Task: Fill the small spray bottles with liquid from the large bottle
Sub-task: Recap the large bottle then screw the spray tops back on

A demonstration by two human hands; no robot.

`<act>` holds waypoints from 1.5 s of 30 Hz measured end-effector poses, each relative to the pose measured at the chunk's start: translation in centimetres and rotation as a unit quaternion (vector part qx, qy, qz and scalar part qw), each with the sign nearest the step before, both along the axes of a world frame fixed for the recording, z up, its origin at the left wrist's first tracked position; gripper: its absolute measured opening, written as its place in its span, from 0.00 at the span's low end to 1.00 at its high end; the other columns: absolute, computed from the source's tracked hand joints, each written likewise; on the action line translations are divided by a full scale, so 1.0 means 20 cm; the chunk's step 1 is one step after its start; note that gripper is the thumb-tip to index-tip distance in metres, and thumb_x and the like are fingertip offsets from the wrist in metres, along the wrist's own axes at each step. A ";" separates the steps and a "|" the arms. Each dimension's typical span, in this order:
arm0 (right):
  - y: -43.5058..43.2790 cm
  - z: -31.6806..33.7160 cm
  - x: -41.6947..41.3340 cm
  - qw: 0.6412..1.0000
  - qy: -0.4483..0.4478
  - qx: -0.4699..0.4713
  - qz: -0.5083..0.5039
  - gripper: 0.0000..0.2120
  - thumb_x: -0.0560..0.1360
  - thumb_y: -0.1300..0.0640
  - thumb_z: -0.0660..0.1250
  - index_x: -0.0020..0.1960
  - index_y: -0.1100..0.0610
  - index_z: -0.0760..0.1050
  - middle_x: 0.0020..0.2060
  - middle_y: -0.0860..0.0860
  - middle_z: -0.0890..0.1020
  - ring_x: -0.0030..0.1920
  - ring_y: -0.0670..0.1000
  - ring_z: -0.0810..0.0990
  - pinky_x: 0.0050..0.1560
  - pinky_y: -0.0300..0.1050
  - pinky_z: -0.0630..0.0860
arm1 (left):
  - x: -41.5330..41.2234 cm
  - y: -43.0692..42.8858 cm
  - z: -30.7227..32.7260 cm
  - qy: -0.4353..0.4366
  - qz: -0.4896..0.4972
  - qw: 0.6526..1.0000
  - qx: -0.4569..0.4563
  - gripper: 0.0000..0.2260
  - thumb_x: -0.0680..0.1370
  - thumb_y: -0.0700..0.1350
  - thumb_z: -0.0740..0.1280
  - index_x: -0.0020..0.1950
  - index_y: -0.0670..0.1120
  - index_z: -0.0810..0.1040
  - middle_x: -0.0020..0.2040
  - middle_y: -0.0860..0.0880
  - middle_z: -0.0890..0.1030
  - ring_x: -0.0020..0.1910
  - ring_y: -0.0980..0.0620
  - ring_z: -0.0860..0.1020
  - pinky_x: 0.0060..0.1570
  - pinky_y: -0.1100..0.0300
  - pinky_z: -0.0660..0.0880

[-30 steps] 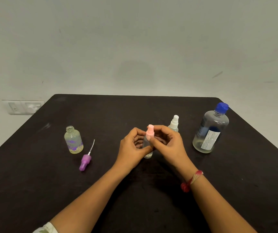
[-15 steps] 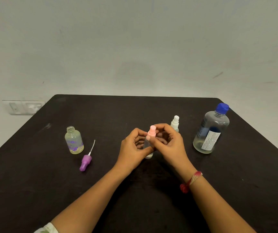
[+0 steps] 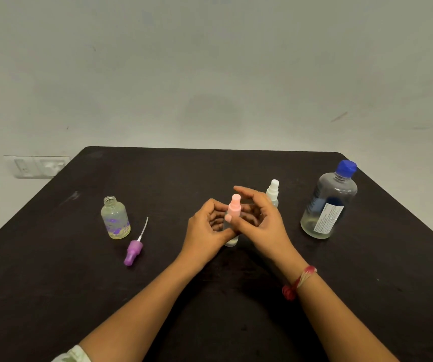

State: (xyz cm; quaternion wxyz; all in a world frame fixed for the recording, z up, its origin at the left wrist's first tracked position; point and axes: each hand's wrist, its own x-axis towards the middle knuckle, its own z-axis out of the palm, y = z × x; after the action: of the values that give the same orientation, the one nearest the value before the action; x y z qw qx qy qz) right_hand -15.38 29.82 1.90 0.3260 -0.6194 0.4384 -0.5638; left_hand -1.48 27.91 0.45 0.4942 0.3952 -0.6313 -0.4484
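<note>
A small clear spray bottle with a pink top [image 3: 234, 208] stands upright mid-table. My left hand [image 3: 205, 231] grips its body. My right hand [image 3: 263, 220] is beside the pink top, thumb touching it and the other fingers spread apart above. Behind my right hand stands a small bottle with a white spray top [image 3: 273, 190]. The large clear bottle with a blue cap [image 3: 327, 202] stands capped at the right, with a little liquid at its bottom. At the left an uncapped small bottle with purple print [image 3: 114, 218] stands, and its purple spray top [image 3: 134, 250] lies on the table beside it.
The black table [image 3: 53, 283] ends at a pale wall at the back. A white wall socket [image 3: 36, 166] sits left of the table's far corner. A red thread band [image 3: 297, 282] circles my right wrist.
My right hand's fingers have lifted off the pink top and spread open; only the thumb still touches it. My left hand keeps hold of the bottle.
</note>
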 end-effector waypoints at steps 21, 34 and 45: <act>0.00 0.02 -0.01 1.000 -0.014 0.022 0.002 0.15 0.71 0.69 0.71 0.55 0.56 0.79 0.49 0.50 0.84 0.53 0.48 0.83 0.57 0.47 0.79 | 0.01 0.00 0.00 -0.016 -0.010 1.000 -0.010 0.14 0.70 0.37 0.75 0.51 0.44 0.75 0.48 0.50 0.83 0.48 0.58 0.82 0.48 0.64 0.79; 0.00 0.00 0.00 0.997 0.069 0.044 0.014 0.13 0.77 0.60 0.67 0.60 0.53 0.76 0.55 0.49 0.80 0.56 0.42 0.79 0.55 0.34 0.75 | 0.00 -0.01 -0.02 -0.014 -0.009 1.000 -0.004 0.12 0.71 0.37 0.74 0.51 0.44 0.75 0.47 0.50 0.83 0.48 0.57 0.82 0.50 0.61 0.79; -0.01 -0.02 0.01 0.999 0.026 0.010 -0.020 0.14 0.73 0.57 0.71 0.58 0.52 0.78 0.54 0.49 0.79 0.56 0.45 0.79 0.55 0.38 0.76 | 0.00 -0.01 0.00 -0.013 -0.007 1.000 0.003 0.13 0.71 0.38 0.74 0.52 0.46 0.75 0.48 0.51 0.83 0.48 0.58 0.82 0.48 0.64 0.79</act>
State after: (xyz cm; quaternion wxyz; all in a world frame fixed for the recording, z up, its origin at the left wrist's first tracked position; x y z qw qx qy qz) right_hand -15.24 29.69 1.59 0.3092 -0.6214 0.4647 -0.5499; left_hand -1.54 27.73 0.38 0.4814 0.3978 -0.6394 -0.4484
